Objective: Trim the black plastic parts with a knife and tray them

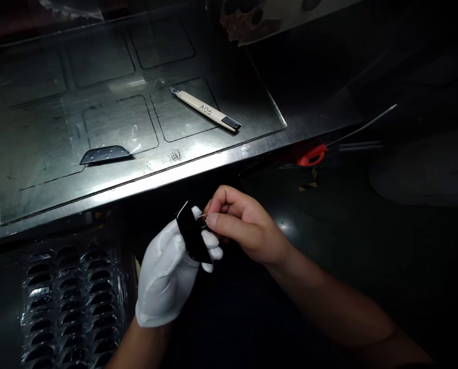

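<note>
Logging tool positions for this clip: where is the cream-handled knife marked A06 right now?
In the head view, the knife lies untouched on the metal worktable, upper centre, right of the dark curved piece and beyond both hands, which are below the table edge.

White fabric glove on the left hand [167,277], bare right hand [244,228], no sleeves.

head view | worn on the person's head | faces forward and down | close over hands [198,246] | tabletop [221,159] toward 12 o'clock
</note>
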Action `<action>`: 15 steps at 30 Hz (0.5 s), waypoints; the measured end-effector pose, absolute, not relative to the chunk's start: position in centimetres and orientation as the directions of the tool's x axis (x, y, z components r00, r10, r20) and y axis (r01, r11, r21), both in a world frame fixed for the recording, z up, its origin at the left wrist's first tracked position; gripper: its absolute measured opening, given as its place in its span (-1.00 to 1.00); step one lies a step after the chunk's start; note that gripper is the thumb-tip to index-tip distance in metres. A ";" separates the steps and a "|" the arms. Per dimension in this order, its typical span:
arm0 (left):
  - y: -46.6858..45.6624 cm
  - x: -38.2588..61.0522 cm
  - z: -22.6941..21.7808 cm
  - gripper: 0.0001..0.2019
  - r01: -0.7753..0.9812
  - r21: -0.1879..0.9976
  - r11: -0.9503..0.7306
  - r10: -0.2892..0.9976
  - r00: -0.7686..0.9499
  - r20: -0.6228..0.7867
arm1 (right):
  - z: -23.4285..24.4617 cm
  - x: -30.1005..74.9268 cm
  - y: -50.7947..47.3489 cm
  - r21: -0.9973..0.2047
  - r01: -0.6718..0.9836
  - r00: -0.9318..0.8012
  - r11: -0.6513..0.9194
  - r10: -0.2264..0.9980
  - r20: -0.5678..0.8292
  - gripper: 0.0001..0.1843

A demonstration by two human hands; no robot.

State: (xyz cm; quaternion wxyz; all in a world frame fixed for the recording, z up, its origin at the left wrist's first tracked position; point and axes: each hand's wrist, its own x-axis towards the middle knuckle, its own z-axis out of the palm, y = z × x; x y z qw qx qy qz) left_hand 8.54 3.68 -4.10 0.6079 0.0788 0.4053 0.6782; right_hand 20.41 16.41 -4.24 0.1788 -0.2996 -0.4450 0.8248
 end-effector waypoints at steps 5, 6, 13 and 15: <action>3.3 8.2 -4.1 -0.67 -0.763 0.643 0.062 0.878 -0.265 -0.399 | -3.9 19.8 16.3 -0.867 0.014 -0.756 -0.498 0.562 -0.336 -0.82; 3.3 8.1 -4.1 -0.67 -0.762 0.645 0.058 0.876 -0.271 -0.399 | -3.9 19.7 16.3 -0.870 0.019 -0.756 -0.493 0.562 -0.335 -0.82; 3.2 7.9 -3.9 -0.66 -0.779 0.626 -0.001 0.883 -0.295 -0.365 | -4.1 19.2 16.1 -0.881 0.065 -0.790 -0.468 0.516 -0.332 -0.81; 3.2 7.8 -3.8 -0.65 -0.778 0.628 -0.014 0.874 -0.314 -0.370 | -4.2 19.2 16.1 -0.879 0.108 -0.820 -0.464 0.458 -0.343 -0.81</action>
